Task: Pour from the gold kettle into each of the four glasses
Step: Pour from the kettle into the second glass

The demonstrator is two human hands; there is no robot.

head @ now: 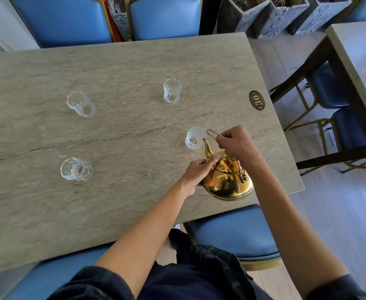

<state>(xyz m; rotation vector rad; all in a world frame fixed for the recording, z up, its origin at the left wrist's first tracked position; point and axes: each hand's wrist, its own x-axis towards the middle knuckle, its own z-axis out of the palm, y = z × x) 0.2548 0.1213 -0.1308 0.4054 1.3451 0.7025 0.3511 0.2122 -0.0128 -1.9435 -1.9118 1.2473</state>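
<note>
The gold kettle point(227, 182) is near the table's right front edge, tilted with its spout toward the nearest glass point(194, 138). My right hand point(236, 144) grips the kettle's wire handle from above. My left hand point(199, 172) presses its fingers on the kettle's lid and left side. Three more clear cut glasses stand upright: one at the far right point(172, 91), one at the far left point(81, 103), one at the near left point(75, 169). No stream from the spout is visible.
The stone-look table point(112, 72) carries an oval number plaque "30" point(257, 100) near its right edge. Blue chairs stand behind the table point(164, 18) and at my side point(236, 237). Another table point(359, 53) and grey planters point(286, 14) are to the right.
</note>
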